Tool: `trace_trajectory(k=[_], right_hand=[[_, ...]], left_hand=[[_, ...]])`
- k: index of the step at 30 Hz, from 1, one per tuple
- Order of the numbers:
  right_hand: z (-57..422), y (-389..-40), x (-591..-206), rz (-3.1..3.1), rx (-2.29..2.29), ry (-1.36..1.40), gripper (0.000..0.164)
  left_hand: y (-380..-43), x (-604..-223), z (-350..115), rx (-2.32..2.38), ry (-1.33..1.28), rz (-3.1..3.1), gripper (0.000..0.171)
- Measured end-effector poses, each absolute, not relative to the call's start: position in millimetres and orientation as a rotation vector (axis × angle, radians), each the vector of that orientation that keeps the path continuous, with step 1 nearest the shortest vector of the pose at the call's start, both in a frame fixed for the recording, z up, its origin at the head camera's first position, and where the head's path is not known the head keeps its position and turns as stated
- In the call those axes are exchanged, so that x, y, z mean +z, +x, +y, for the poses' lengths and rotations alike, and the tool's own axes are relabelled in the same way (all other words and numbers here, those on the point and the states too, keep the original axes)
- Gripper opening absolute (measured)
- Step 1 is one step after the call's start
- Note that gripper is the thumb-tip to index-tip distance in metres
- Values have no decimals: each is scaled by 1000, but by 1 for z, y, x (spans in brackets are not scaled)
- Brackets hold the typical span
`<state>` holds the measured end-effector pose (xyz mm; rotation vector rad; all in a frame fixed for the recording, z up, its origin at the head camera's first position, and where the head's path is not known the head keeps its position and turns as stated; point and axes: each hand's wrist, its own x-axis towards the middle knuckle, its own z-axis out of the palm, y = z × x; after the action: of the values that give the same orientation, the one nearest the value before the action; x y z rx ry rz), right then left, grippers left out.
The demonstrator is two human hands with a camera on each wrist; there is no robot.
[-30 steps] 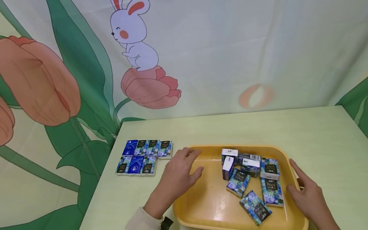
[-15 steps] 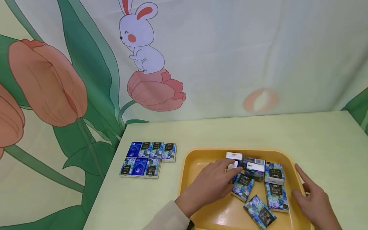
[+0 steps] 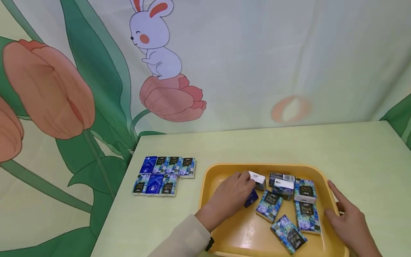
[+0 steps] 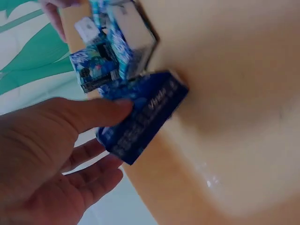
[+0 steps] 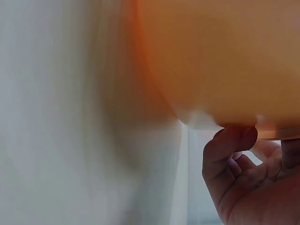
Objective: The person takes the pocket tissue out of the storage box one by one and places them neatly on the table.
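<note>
My left hand [image 3: 228, 195] is over the left part of a yellow tray [image 3: 245, 232], pinching a dark blue tissue pack [image 4: 147, 115] between thumb and fingers. The left wrist view shows the pack tilted, with pale lettering along its side. In the head view most of that pack [image 3: 252, 198] is hidden behind the hand. Beside it a pack with a white side up [image 3: 258, 179] leans at the fingertips. My right hand [image 3: 348, 221] grips the tray's right rim, thumb on the inner side. The right wrist view shows its curled fingers [image 5: 229, 145] against the tray's edge.
Several floral tissue packs, among them a tilted one [image 3: 269, 205] and a front one [image 3: 289, 233], lie in the tray's right half. On the table to the left, floral and blue packs [image 3: 155, 184] form two rows. A printed curtain [image 3: 240, 71] hangs behind the table.
My left hand has moved right from the tray's left rim to the packs and now holds the dark blue one, drawn slightly left and tipped. The right hand stays on the rim.
</note>
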<state>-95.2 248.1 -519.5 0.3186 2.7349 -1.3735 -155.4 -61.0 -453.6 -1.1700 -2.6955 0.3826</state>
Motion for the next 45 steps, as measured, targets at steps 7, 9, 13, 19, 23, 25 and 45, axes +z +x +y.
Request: trace_trajectory(k=[7,9,13,19,23,25,45], right_hand=[[247,-97,-519,2746,-1385,304,78],[247,-96,-519,2749,-1390,302,78],[247,-95,-519,2749,-1398,295,79],[248,-95,-519,2744,-1406,294,79],[249,-97,-519,2716,-1413,315,79],[248,-97,-519,2701,-1414,326,79],[246,-98,-519,2700,-1419,351,79]], left_hand=[[-149,-448,-65,395,-1133,-2841,40],[-147,-448,-66,416,-1122,-2860,36],[-146,-451,-70,476,-1059,-2919,29],[-153,-461,-71,595,-1119,-2948,36],[-155,-464,-67,576,-1256,-2947,40],[-155,-463,-66,521,-1260,-2991,43],[-150,-438,-144,-438,-266,-3008,67]])
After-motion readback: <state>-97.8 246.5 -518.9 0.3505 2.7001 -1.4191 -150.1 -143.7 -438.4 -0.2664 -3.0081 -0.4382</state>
